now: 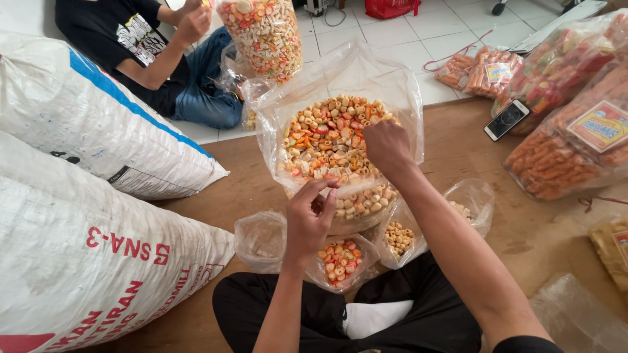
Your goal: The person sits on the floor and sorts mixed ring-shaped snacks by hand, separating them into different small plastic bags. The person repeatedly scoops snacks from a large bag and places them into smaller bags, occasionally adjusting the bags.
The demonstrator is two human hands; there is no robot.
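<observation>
Pinched between my left hand's (311, 216) thumb and fingers is the upper rim of a small bag (340, 258), holding its mouth up and open above my lap. My right hand (387, 145) is curled shut inside the big bag (340, 140), knuckles up among the snacks; whether it holds any I cannot tell, since the fingers are buried.

The big bag stands upright on the wooden floor (458, 150) just ahead of my knees, mouth pointing up and slightly toward me, its clear plastic flaring wide around a heap of ring-shaped snacks in orange, red, cream and green. The small bag lies below it, mouth tipped toward the big bag, long axis running away from me, with a modest clump of the same snacks at its bottom.

Beside it on my right sit two more small bags: one (399, 238) touching it with cream rings in it, another (474, 199) farther right, nearly bare. That makes three small bags near my lap, one big one.

Two white woven sacks (98, 124) lie to my left, stacked one against the other. A second person (163, 59) sits across the floor holding up one filled bag (265, 33) of the same mix. To my right I count one phone (507, 119) lying flat and several packs of orange sticks (562, 157), piled too tightly to number.
</observation>
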